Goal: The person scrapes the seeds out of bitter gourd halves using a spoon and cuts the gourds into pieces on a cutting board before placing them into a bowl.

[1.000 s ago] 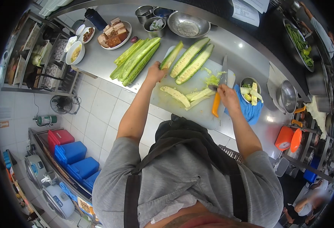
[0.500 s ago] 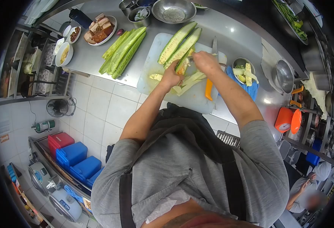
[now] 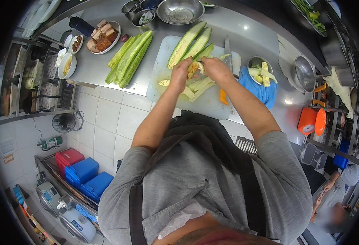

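Observation:
My left hand (image 3: 180, 75) is closed round a halved long green gourd (image 3: 204, 53) with orange-tinged, seedy flesh, held over the white cutting board (image 3: 157, 67). Closed at the gourd's cut side is my right hand (image 3: 216, 68); a bit of metal shows by its fingers, mostly hidden. Two more seedy gourd halves (image 3: 184, 45) lie at the board's upper part. Scraped-out pale cores (image 3: 199, 90) are below my hands. A knife (image 3: 227, 47) with an orange handle (image 3: 223, 97) rests on the board, passing behind my right wrist.
Several green gourd lengths (image 3: 129, 59) are stacked to the left. Beyond them are a plate of meat chunks (image 3: 104, 38) and a white bowl (image 3: 68, 66). A bowl of scraps (image 3: 265, 73) stands on a blue cloth (image 3: 265, 96) at right. Metal bowls (image 3: 180, 11) line the back.
My right hand has moved slightly down and closer to my left hand. The gourd half in my left hand is tilted differently. The view has shifted a little.

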`<state>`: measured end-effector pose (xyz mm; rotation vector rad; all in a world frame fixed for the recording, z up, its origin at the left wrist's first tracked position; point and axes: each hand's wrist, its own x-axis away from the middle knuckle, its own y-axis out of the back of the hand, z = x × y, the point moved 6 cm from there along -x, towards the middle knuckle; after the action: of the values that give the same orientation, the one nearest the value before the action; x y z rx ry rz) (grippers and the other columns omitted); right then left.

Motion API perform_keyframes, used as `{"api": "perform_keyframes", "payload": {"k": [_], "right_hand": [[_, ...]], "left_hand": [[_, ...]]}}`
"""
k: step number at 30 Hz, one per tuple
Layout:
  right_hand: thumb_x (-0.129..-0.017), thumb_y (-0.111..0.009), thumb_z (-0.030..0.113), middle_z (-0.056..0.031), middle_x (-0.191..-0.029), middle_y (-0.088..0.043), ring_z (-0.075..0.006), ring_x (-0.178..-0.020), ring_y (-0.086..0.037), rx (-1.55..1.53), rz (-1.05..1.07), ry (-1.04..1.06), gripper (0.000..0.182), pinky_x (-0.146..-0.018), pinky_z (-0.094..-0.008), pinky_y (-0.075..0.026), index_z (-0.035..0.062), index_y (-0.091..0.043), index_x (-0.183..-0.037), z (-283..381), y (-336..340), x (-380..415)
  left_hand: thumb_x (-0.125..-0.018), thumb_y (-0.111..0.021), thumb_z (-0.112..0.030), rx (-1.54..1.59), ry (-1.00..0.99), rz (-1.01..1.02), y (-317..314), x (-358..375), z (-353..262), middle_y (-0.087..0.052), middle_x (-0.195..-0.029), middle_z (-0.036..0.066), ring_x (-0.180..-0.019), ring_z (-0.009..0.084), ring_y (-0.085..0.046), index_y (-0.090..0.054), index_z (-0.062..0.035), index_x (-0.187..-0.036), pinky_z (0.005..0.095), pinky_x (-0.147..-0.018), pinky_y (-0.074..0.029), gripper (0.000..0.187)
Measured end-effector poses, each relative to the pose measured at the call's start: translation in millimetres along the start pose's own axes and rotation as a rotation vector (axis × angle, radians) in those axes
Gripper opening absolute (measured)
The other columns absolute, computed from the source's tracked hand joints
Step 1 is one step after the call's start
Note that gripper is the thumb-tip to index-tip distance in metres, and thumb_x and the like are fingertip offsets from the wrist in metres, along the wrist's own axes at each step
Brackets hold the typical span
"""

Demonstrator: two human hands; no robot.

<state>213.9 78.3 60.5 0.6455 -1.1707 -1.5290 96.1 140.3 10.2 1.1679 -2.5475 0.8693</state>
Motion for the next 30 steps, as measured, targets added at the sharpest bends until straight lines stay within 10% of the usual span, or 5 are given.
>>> {"api": "perform_keyframes", "payload": {"k": [15, 17, 24, 30], "right_hand": [[-0.085, -0.055, 0.005, -0.0195, -0.097, -0.07, -0.0361, -0.094, -0.067, -0.039, 0.054, 0.022, 0.025, -0.083, -0.0474, -0.053, 0.0075, -0.069, -0.106, 13.8, 2.7, 1.6], [-0.088, -0.053, 0.007, -0.0202, -0.094, -0.07, -0.0379, -0.09, -0.067, -0.053, 0.03, 0.041, 0.022, -0.08, -0.0492, -0.053, 0.0069, -0.068, -0.104, 6.1, -3.7, 1.4], [-0.093, -0.053, 0.016, -0.0224, -0.093, -0.069, -0.0414, -0.09, -0.066, -0.158, -0.132, -0.032, 0.02, -0.081, -0.0515, -0.052, 0.0049, -0.068, -0.1, -11.9, -3.6, -6.3], [-0.088, -0.054, 0.009, -0.0199, -0.098, -0.07, -0.0367, -0.096, -0.067, -0.107, 0.032, -0.033, 0.023, -0.084, -0.0475, -0.053, 0.0075, -0.07, -0.104, 2.9, -12.6, -5.1]], "left_hand": [[-0.098, -0.059, -0.034, 0.073, 0.065, -0.348, -10.5, -17.7, -6.9, -0.065, -0.096, 0.011, -0.075, 0.0179, -0.062, -0.061, 0.0045, -0.117, 0.0341, -0.062, -0.052, 0.043], [-0.096, -0.06, -0.039, 0.143, 0.014, -0.365, -16.0, -19.1, -6.7, -0.05, -0.068, -0.001, -0.049, 0.0092, -0.044, -0.062, -0.0038, -0.109, 0.0271, -0.044, -0.033, 0.038], [-0.095, -0.062, -0.039, 0.423, 0.03, -0.18, -20.6, -23.2, -0.4, -0.057, -0.083, 0.002, -0.064, 0.0104, -0.051, -0.064, -0.0006, -0.115, 0.0259, -0.057, -0.04, 0.043], [-0.093, -0.064, -0.034, 0.111, -0.133, -0.441, -3.5, -43.3, 7.9, -0.061, -0.083, 0.007, -0.063, 0.0144, -0.053, -0.067, 0.0027, -0.108, 0.0312, -0.053, -0.042, 0.039]]}}
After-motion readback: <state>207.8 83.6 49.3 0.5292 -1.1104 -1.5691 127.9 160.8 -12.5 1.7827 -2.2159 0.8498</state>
